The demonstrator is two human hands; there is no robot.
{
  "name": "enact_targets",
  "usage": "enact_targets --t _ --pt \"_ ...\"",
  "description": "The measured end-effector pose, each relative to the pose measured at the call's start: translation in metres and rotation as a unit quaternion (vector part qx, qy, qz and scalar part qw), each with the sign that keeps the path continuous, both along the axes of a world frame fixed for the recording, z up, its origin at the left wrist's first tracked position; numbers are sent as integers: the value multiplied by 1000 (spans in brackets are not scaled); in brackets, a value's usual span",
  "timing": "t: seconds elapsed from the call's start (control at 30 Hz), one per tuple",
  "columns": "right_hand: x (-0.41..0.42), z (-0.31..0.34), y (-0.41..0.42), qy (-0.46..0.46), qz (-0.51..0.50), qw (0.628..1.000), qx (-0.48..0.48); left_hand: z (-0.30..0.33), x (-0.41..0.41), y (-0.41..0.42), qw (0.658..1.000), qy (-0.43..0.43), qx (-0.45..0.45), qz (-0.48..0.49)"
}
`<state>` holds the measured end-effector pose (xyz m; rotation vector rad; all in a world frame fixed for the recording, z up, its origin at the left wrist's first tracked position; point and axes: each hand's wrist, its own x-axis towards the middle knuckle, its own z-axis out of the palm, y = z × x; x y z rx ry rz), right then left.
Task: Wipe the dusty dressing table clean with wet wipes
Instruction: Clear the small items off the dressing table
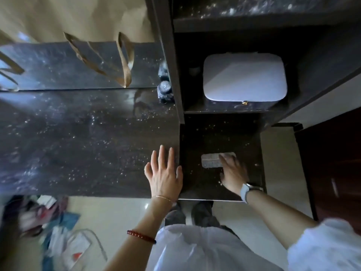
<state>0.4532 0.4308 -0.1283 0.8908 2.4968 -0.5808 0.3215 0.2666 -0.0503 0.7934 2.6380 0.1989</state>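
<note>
From the head view: the right hand [233, 172] presses a wet wipe [213, 160] flat under straight fingers on the lower, dusty section of the dark worktop [218, 133]. The left hand [164, 173] lies open, palm down, on the higher worktop surface [78, 143], bracing. My call for a clean pass: keep the wipe spread flat, use overlapping strokes toward the front edge, and refold once it greys. Specks dot both levels.

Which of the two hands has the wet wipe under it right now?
The right hand, the one with the watch, presses the wet wipe on the lower dark surface. The left hand lies flat on the dusty tabletop, no wipe.
</note>
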Motion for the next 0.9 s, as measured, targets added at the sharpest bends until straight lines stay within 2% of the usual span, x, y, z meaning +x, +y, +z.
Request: enact_targets --t 0.07,0.13,0.33,0.43,0.5,0.63,0.77,0.9 --pt "-10 -9 7 -69 42 997 15 -4 -4 -6 1000 -7 -21 -10" --pt "-22 -18 11 -98 74 991 43 -7 -6 -9 1000 -3 -25 -16" --pt "-41 -24 8 -87 135 980 118 -7 -12 -13 999 -4 -28 -25" --pt "-46 -17 7 -94 107 984 110 -7 -15 -14 999 -5 -21 -35" --pt "-45 -8 3 -65 53 993 84 -5 -18 -14 999 -11 -3 -36" --pt "-37 18 -18 67 -26 997 25 -1 -30 -11 998 -37 49 17" --pt "-38 43 -24 159 -126 979 39 10 -70 18 990 -29 129 42" --pt "-43 70 -28 227 -190 954 55 21 -129 63 988 -17 152 13"
